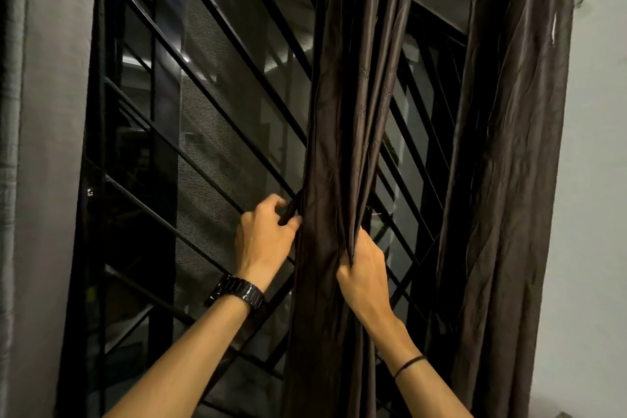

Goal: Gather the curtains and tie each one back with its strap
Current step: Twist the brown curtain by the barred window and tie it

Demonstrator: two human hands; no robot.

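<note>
Curtain (342, 112) hangs gathered at centre: right hand (364, 270) clenches its folds at 5 o'clock; left hand (268, 234), 7 o'clock, pinches a dark strip (293, 206), possibly the strap.

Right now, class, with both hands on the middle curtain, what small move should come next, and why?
Probably wrap the strap round the curtain: the right hand grips its gathered folds, the left hand pinches what seems the strap.

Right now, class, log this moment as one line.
left hand: pinches thin dark strip | right hand: grips gathered glossy dark-brown curtain | tie: not done
</note>
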